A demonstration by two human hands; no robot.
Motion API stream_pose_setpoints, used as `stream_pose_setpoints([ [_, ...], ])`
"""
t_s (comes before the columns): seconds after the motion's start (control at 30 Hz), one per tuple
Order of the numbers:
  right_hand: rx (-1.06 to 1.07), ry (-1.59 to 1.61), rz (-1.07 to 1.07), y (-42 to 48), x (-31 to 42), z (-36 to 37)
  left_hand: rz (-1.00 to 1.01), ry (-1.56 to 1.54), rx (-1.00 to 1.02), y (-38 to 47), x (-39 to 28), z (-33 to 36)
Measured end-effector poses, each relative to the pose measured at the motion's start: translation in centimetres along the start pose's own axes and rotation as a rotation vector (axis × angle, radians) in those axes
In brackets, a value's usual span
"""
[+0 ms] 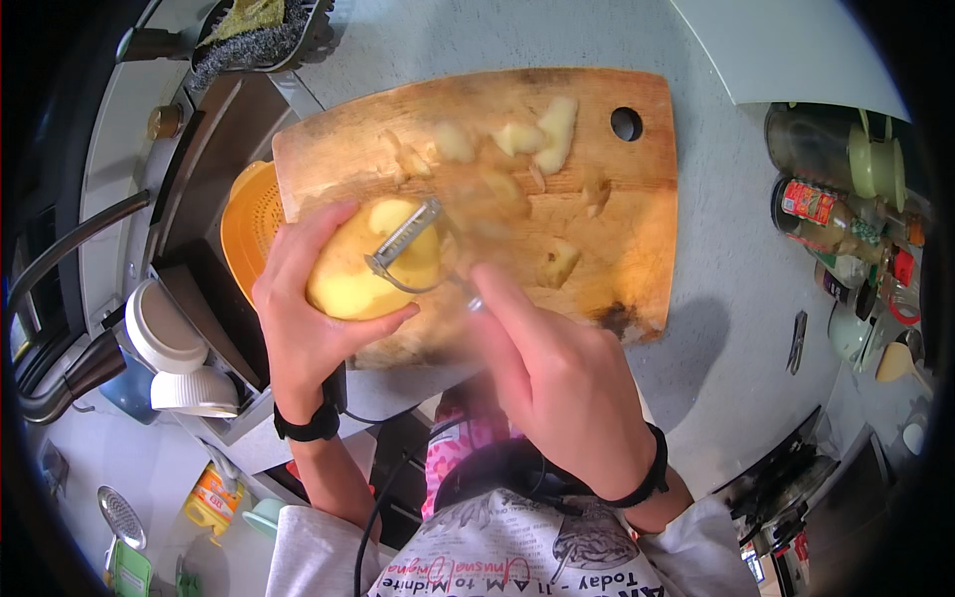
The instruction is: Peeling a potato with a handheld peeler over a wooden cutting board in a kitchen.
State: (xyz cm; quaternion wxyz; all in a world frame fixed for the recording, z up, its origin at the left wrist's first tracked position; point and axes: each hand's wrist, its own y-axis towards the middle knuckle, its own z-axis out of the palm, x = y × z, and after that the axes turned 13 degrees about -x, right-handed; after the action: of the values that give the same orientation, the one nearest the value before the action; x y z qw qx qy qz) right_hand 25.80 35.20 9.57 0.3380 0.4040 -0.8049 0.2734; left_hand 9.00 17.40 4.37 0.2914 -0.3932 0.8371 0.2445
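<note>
My left hand (302,291) grips a large, partly peeled potato (351,280) from its left side, with thumb and fingers spread around it. In my right hand (559,366) is a Y-shaped metal peeler (405,237), whose blade lies across the potato's upper right side; its handle is blurred and mostly hidden by my fingers. Both hands are above a wooden cutting board (642,216). Scattered on the board are several potato peelings (557,134), some pale and some brownish, and part of them is blurred.
Left of the board is a sink (216,119) with an orange colander (246,216) partly under the board's edge. White bowls (168,324) stand by the sink. A steel-wool scourer (257,45) sits in a rack at top left. Jars (809,201) line the right, near a nail clipper (797,342).
</note>
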Motion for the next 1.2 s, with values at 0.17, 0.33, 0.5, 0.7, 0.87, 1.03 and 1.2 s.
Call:
stream_pose_setpoints([
  [0.17, 0.007, 0.016, 0.125, -1.9, -1.3, -0.8, -0.269, -0.148, -0.040, -0.1, 0.9, -0.5],
  [0.33, -0.153, 0.141, 0.170, -2.1, -2.2, -0.8, -0.168, -0.073, 0.036, 0.5, 1.3, -1.2],
  [0.5, -0.104, 0.240, 0.050, 1.2, -0.5, 2.2, -0.231, -0.188, -0.044, 0.3, 1.7, -0.4],
  [0.7, -0.199, 0.439, 0.172, 0.3, -0.2, 5.1, -0.248, -0.223, -0.089, 0.0, 1.7, 0.3],
  [0.87, -0.157, 0.479, 0.236, -1.8, -1.0, 5.3, -0.472, -0.390, -0.163, -0.3, 2.5, -0.1],
  [1.03, -0.182, 0.497, 0.384, -0.2, -0.5, 3.7, -0.396, -0.332, -0.114, -0.5, 1.8, -0.2],
  [1.2, -0.063, 0.463, 0.308, 2.2, -0.2, 4.9, -0.369, -0.349, -0.115, -1.2, 3.0, -0.1],
])
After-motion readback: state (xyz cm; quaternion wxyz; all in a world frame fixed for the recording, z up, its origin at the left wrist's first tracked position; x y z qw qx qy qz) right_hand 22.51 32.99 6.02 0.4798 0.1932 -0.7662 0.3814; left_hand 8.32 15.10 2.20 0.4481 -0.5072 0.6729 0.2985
